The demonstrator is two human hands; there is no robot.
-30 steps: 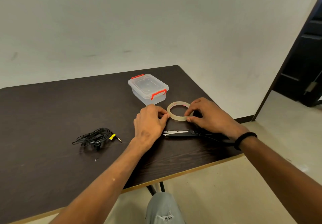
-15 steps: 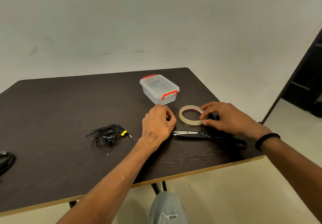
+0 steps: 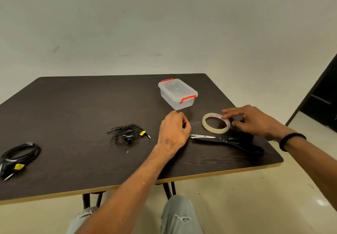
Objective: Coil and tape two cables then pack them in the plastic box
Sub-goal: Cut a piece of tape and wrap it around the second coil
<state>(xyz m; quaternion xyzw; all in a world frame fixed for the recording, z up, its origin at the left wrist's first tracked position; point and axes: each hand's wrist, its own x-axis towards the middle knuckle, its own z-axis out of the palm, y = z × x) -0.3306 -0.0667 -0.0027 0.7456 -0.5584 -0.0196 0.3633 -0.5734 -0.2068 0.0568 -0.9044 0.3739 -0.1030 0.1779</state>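
A roll of clear tape (image 3: 209,127) lies flat on the dark table (image 3: 76,106), right of centre. My right hand (image 3: 255,120) rests on the roll's right rim with straight fingers, thumb against its near outer edge. My left hand (image 3: 173,131) is just left of the roll with its fingers curled, pinching a faint strip of tape that stretches from the roll. A thin black cable bundle (image 3: 127,132) with a yellow tag lies left of that hand. At the far left edge is a thicker black cable coil (image 3: 20,156). The clear plastic box (image 3: 177,93) with red latches stands closed behind the hands.
Black-handled scissors (image 3: 226,141) lie shut on the table just in front of the tape roll, blades pointing left. The table's front edge (image 3: 218,172) is near, with my knees below it. A dark doorway stands at the far right.
My left hand has drawn away leftward from the roll. The right hand's fingers have flattened onto the roll's right rim. The view has tilted left, bringing the thicker coil into sight.
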